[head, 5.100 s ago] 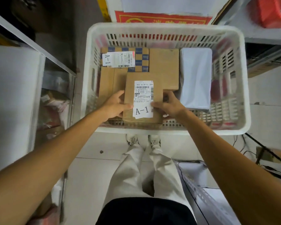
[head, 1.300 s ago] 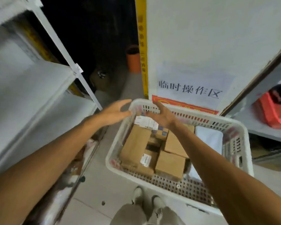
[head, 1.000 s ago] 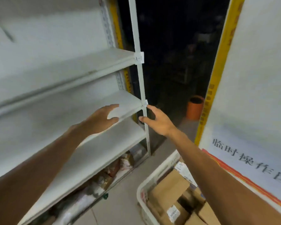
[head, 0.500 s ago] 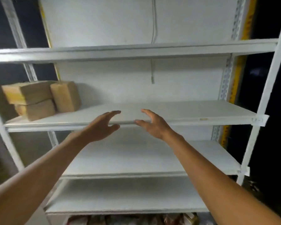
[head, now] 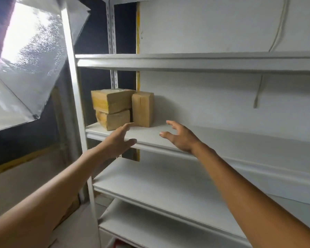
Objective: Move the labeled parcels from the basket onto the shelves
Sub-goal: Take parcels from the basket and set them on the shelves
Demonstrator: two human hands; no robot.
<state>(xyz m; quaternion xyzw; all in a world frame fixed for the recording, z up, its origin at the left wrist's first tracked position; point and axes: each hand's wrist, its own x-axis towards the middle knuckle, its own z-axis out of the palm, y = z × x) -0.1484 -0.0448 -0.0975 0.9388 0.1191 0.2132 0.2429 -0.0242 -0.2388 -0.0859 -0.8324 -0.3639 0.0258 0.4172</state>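
Parcels (head: 115, 106) — three brown cardboard ones — sit at the far left of the middle shelf (head: 222, 138). Two are stacked and a third stands upright against their right side. Labels are not readable here.

The left hand (head: 117, 140) and right hand (head: 180, 138) both reach toward that shelf's near edge. Fingers are spread and relaxed, palms face each other, and nothing shows between them, so both are empty. The left hand is just in front of the stack; contact cannot be told. The right hand is over bare shelf, right of the upright parcel.

Half a second ago the hands were at the middle of this shelf, with the parcels well off to the left. Now the view has swung left and the hands are close by the parcels. About five seconds ago both hands gripped an A-1 parcel in the basket, which is out of view now.

Likely meaning: one placement is ending and the hands are free for the next parcel. More parcels remained in the basket — task probably far from done.

The lower shelf (head: 159, 181) and a shiny sheet (head: 29, 59) at left are also in view.
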